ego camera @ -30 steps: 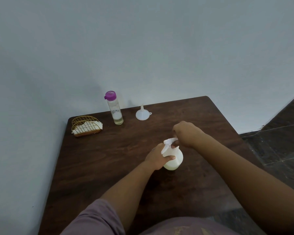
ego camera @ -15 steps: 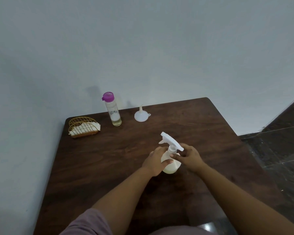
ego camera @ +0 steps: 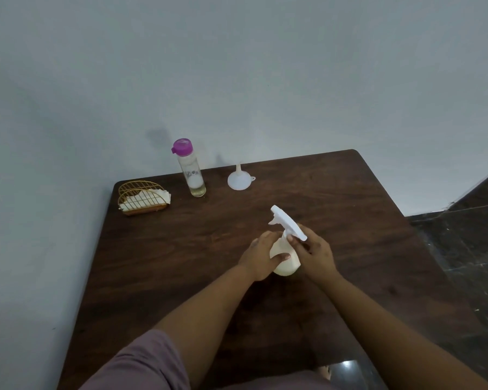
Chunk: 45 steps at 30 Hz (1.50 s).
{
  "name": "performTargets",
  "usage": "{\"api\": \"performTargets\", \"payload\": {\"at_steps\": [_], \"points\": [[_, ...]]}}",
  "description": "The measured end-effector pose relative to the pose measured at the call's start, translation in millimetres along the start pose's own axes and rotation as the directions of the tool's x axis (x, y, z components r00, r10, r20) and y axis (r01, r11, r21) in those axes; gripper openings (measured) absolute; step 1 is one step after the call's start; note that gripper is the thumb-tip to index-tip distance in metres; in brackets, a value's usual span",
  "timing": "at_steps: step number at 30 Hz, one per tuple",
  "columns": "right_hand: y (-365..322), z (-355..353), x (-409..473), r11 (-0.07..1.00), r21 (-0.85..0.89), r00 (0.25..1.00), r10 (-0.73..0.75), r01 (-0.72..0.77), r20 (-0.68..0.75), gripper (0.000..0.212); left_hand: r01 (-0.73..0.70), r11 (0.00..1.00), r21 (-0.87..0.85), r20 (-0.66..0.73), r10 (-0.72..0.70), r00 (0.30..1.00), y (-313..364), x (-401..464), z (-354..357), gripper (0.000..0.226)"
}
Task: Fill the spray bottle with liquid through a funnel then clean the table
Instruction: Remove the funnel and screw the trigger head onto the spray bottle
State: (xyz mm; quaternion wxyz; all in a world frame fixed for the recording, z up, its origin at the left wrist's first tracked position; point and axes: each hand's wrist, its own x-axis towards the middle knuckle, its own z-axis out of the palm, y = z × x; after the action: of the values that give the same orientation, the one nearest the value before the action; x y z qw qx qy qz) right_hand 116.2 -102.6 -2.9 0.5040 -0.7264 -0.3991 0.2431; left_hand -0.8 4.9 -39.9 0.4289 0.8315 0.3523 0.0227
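The white spray bottle (ego camera: 284,256) stands upright near the middle of the dark wooden bench (ego camera: 181,263), its trigger head (ego camera: 288,223) seated on the neck. The left hand (ego camera: 261,256) wraps around the bottle's body, thumb across the front, steadying it. The right hand (ego camera: 313,250) pinches the neck just under the trigger head, fingers curled around the collar. Judging by that grip, the step in hand is unscrewing the head, so the task looks barely begun: the bottle is not yet opened, nothing is poured, and no wiping is done.

Toward the far edge, well apart from the bottle, the white funnel (ego camera: 239,178) sits mouth-down with its spout pointing up. To its left stands a clear bottle with a purple cap (ego camera: 190,168), holding a little pale liquid at the bottom; this is probably the supply. It bears a faint printed mark on its side, too small to read. At the far left corner a gold wire holder (ego camera: 141,198) contains white napkins (ego camera: 145,199), likely for the cleaning. No other writing shows anywhere.
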Motion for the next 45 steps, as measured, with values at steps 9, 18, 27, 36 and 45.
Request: {"api": "performTargets", "payload": {"at_steps": [9,18,27,36,45], "points": [[3,13,5,0.985,-0.044,0.985,0.162,-0.165,-0.065,0.055,-0.012,1.0,-0.018,-0.014,0.012,1.0,1,-2,0,0.049],[1,29,-11,0.891,0.364,0.921,0.35,-0.271,-0.172,0.027,-0.034,0.999,-0.008,-0.045,0.034,0.998,-1,-1,7,0.054],[26,28,-15,0.929,0.12,0.91,0.368,-0.351,-0.192,0.093,-0.028,1.0,0.003,-0.042,0.028,0.999,-8,-2,5,0.051],[36,8,15,0.998,-0.051,0.976,0.048,-0.038,0.211,0.056,0.003,0.999,0.039,0.142,-0.009,0.99,-6,11,-10,0.057],[29,28,7,0.989,-0.137,0.999,-0.047,0.049,0.016,0.052,-0.057,0.998,0.02,0.154,0.053,0.987,-7,18,-15,0.049]]}}
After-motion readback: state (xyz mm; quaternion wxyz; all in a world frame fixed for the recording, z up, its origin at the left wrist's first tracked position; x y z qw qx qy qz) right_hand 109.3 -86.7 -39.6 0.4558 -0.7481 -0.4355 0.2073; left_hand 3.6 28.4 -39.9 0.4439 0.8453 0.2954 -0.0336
